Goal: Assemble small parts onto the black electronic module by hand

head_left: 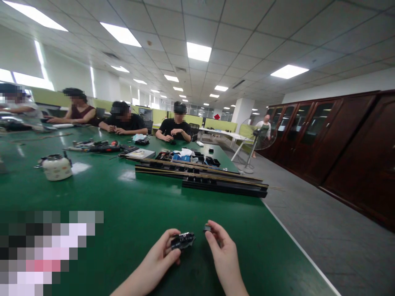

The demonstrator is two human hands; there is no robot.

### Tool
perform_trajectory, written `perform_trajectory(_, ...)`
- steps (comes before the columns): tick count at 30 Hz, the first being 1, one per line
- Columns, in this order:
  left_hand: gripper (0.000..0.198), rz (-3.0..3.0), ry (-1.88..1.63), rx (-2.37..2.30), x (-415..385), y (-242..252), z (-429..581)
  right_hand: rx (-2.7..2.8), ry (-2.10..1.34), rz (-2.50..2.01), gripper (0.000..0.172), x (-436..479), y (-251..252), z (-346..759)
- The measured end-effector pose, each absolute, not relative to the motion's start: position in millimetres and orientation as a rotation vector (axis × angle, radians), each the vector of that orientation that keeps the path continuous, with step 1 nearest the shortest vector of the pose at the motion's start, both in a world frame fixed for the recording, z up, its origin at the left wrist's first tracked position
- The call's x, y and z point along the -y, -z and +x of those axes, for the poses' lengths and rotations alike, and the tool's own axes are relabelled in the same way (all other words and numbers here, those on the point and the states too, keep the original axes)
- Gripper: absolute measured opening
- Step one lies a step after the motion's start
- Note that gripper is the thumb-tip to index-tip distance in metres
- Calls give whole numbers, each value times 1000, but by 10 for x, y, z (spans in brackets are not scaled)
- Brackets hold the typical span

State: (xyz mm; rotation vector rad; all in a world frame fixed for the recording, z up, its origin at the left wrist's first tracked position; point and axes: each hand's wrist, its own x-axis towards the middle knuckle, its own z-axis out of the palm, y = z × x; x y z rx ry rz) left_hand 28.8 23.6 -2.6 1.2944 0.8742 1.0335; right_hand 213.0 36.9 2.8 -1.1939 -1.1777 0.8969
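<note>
Between the thumb and fingers of my left hand (165, 250) is a small black part (183, 241) with a shiny top, its exact kind too small to make out. My right hand (222, 250) pinches a tiny grey block-like piece (207, 227) between thumb and index finger. The two pieces are held a short way apart, level with each other above the green tabletop (148, 213). My fingers partly cover both of them.
Long black rails (225, 189) with thin brass-coloured rods lie across the table ahead. Behind them are black trays (212, 160) and blue packets. A white pot (57, 167) stands left. Several people sit around the far side; a fan (257, 137) stands right.
</note>
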Motion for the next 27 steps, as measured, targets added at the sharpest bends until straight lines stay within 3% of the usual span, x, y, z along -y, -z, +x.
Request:
perform_trajectory(10,32,1303,-998,-836,-209,42,309,1483,-1010,-1093,22,-200,-182,1930)
perform_trajectory(18,28,1330,-976,-855,-182,5,314,1699,-905,-1110,13,-223,-122,1952)
perform_trajectory(27,29,1342,-956,-881,-182,7,325,1721,-967,-1120,13,-238,-148,1981)
